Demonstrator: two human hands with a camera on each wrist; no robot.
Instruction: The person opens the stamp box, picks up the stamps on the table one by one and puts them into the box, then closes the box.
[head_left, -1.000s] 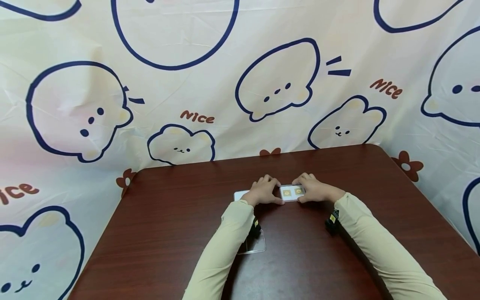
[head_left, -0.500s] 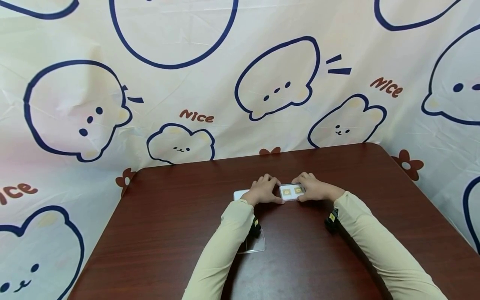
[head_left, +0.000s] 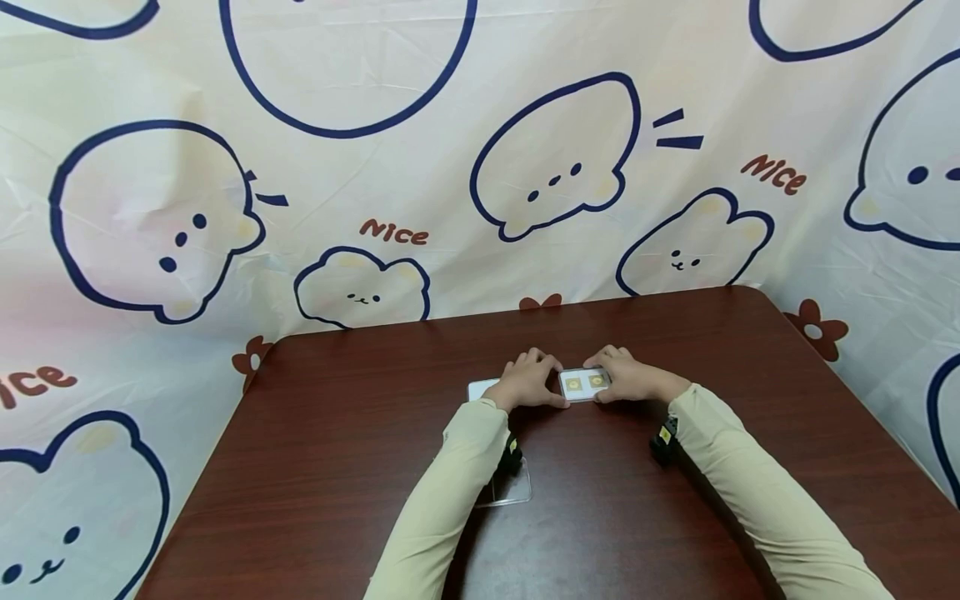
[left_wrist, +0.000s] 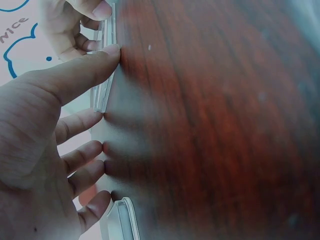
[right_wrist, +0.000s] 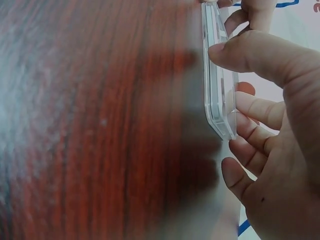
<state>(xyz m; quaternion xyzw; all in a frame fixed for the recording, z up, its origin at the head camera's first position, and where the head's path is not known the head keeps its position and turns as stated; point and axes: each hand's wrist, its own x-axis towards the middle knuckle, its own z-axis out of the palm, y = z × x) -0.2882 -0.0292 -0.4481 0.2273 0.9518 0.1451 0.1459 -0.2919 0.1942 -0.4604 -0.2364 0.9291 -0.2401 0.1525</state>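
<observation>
A flat clear plastic case [head_left: 582, 385] lies on the table with a white insert showing two gold-coloured squares, each with a round mark. My left hand [head_left: 527, 382] holds its left end, thumb [left_wrist: 112, 50] at the near edge and index fingertip by the far corner. On the right end, my right hand [head_left: 632, 380] grips it between the thumb [right_wrist: 217, 49] and the fingers behind. Seen edge-on in the right wrist view, the case [right_wrist: 214, 95] has layered clear walls. A second white-and-clear case [head_left: 480, 390] sits partly hidden behind my left wrist.
A transparent plastic piece [head_left: 513, 492] lies nearer on the dark wooden table [head_left: 322, 467], partly covered by the left forearm. In the left wrist view, the second case's rounded corner [left_wrist: 125, 215] is close to the little finger. A printed cloth [head_left: 450, 192] hangs behind the table.
</observation>
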